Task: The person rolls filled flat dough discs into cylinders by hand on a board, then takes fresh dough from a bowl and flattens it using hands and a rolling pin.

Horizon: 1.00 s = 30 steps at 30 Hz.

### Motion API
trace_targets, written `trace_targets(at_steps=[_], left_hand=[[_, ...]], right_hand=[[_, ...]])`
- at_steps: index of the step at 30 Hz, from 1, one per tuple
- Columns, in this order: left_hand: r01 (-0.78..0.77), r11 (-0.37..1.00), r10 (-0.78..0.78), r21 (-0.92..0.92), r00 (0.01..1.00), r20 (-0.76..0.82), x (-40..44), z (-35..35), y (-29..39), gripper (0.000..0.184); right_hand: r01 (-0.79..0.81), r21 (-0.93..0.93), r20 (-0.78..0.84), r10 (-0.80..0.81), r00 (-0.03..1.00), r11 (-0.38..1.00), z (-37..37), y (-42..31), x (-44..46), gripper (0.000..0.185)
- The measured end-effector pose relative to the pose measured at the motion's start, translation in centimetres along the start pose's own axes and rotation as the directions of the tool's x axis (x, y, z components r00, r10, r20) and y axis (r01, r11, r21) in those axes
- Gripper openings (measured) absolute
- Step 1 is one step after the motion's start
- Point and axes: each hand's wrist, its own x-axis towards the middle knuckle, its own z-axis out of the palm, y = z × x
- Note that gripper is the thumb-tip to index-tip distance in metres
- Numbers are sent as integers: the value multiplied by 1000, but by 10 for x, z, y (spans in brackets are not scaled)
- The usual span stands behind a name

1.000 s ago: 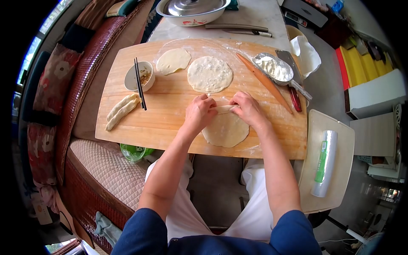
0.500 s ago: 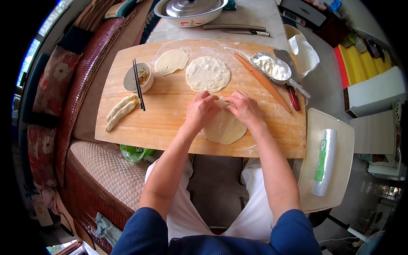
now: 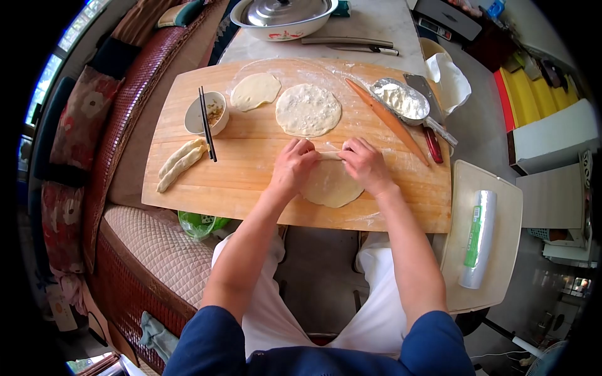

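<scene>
The left hand [image 3: 293,166] and right hand [image 3: 366,168] have just moved slightly apart, baring the rolled far edge of a thin, pale, round dough sheet [image 3: 332,187] at five o'clock on the light-brown wooden board [image 3: 244,169]; fingertips pinch that roll at nine and three o'clock, so it seems only partly formed, with the six o'clock side lying flat

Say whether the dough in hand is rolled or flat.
Partly rolled: left hand and right hand hold the dough at its rolled far edge; the rest lies flat.
</scene>
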Motion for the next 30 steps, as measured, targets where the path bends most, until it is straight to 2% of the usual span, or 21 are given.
trace_targets(at_steps=[3, 4, 6, 7, 9, 10, 13, 15, 18, 19, 21, 22, 24, 27, 28, 30], left_hand=[[72, 996, -72, -61, 997, 5, -3, 1, -4, 20], [161, 982, -159, -103, 987, 29, -2, 2, -4, 21], [336, 925, -326, -177, 941, 86, 1, 3, -2, 22], [310, 939, -306, -149, 951, 49, 3, 2, -2, 21], [262, 961, -265, -92, 964, -20, 5, 1, -2, 20], [274, 960, -273, -63, 962, 25, 5, 0, -2, 20], [271, 963, -269, 0, 955, 122, 5, -5, 0, 17], [231, 973, -230, 9, 964, 137, 4, -6, 4, 14], [29, 996, -39, 88, 993, 114, 0, -10, 8, 13], [16, 998, -22, 55, 992, 126, -2, -13, 11, 14], [-12, 1000, 13, -12, 989, 150, -7, -21, 16, 15], [6, 999, 0, -42, 989, 150, -9, -21, 15, 17], [43, 994, -27, -101, 988, 151, -13, -19, 13, 20], [303, 933, -269, -192, 946, 181, -10, -14, 16, 22], [306, 938, -281, -166, 947, 158, -10, -14, 16, 22], [313, 943, -302, -114, 947, 110, -10, -16, 18, 21]], right_hand=[[-28, 86, -12, 29, 1000, 996, -5, 1, -2, 4], [-28, 105, -28, 31, 999, 994, -6, 2, -2, 4], [-161, 141, -7, 163, 987, 977, -4, 1, 0, 4], [-227, 157, 6, 228, 974, 961, -3, 1, 1, 4], [-197, 81, 16, 197, 980, 977, -4, 6, 3, 13], [-182, 42, 22, 181, 983, 982, -4, 7, 3, 18], [-458, 72, 190, 438, 879, 886, -8, 1, 9, 17], [-434, 71, 193, 415, 889, 898, -7, -1, 7, 16], [-375, 76, 220, 351, 910, 924, -16, -9, 6, 16], [-350, 79, 231, 324, 917, 933, -23, -15, 6, 16], [-203, 13, 217, 195, 956, 979, -38, -27, 3, 17], [-129, -20, 213, 130, 968, 991, -43, -30, 1, 18], [-288, 81, 228, 263, 937, 954, -37, -24, -1, 19], [-505, 227, 231, 457, 859, 833, -32, -20, 2, 19], [-567, 274, 234, 518, 822, 777, -32, -21, 5, 19], [-496, 164, 238, 454, 859, 853, -29, -15, 4, 19]])
